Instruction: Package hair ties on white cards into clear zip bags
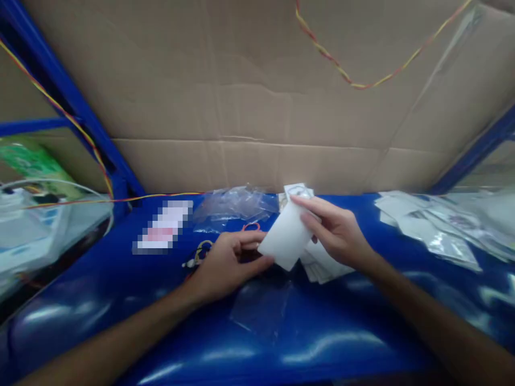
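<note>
On the head camera our right hand [338,233] pinches the white card [285,238] by its top edge. Our left hand [229,262] curls at its lower corner, and we cannot tell whether it grips. Held so lightly, the card could slip onto the stack [322,271] just below the grip.

The glossy blue table top [120,300] gleamed; the white rectangular sheet [286,236] looked matt, perhaps foam; the brown cardboard wall [201,80] was dull, creased.
</note>
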The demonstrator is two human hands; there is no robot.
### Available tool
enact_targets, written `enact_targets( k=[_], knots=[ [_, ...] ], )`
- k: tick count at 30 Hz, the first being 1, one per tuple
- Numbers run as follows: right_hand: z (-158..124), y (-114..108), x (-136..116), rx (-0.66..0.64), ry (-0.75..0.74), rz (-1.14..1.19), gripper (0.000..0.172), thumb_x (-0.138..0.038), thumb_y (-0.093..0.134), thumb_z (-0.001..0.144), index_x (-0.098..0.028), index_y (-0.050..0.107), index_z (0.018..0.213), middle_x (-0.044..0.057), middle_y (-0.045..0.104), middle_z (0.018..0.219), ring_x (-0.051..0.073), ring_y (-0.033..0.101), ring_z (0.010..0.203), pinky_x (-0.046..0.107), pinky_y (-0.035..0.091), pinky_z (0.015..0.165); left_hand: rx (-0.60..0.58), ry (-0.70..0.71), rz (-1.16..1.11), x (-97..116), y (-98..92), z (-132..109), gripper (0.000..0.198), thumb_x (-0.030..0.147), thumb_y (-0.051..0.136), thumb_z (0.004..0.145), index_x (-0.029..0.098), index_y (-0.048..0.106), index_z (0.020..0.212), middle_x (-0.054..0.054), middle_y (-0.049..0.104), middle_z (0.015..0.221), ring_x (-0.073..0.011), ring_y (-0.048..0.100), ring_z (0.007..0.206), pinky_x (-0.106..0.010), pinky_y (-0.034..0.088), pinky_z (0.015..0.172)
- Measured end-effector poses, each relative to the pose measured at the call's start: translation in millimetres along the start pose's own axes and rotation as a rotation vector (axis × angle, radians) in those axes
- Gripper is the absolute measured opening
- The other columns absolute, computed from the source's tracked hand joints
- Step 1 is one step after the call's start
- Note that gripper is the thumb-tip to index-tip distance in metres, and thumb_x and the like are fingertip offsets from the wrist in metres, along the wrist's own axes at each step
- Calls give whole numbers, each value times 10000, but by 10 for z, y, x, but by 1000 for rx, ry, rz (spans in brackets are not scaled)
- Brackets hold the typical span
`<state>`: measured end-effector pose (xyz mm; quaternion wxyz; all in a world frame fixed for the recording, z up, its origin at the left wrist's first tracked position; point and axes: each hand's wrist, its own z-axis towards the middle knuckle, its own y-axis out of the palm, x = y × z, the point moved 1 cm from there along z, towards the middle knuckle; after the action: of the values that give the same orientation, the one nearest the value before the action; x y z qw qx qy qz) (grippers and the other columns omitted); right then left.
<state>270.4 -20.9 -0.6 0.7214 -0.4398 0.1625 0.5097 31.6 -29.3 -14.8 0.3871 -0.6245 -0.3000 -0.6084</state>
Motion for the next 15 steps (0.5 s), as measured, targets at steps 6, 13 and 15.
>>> enact_targets(
  k=[6, 13, 15],
  knots=[
    [-7, 62, -25, 37, 105, 246, 423, -335, 727, 914, -263, 687, 1329, 75, 779, 1044, 226, 722, 856, 322, 583, 674, -8, -23, -9, -17, 0, 1, 333, 285, 769, 853, 211, 782, 1178, -75, 831, 1041, -288, 780, 1002, -381, 604, 923],
    [22, 52, -34, 103, 148, 286, 232, -333, 796, 854, -228, 823, 1059, 73, 816, 1045, 243, 765, 903, 321, 621, 730, -67, -27, 15, -23, -7, 1, 378, 298, 791, 838, 164, 774, 1191, -87, 826, 1068, -303, 774, 1023, -389, 606, 924],
    [14, 51, -49, 104, 119, 228, 237, -324, 787, 862, -231, 825, 1077, 72, 815, 1077, 258, 770, 937, 336, 631, 759, -92, -49, 10, -32, 1, -3, 378, 293, 802, 830, 176, 778, 1188, -78, 827, 1071, -294, 777, 1019, -368, 607, 911]
  ],
)
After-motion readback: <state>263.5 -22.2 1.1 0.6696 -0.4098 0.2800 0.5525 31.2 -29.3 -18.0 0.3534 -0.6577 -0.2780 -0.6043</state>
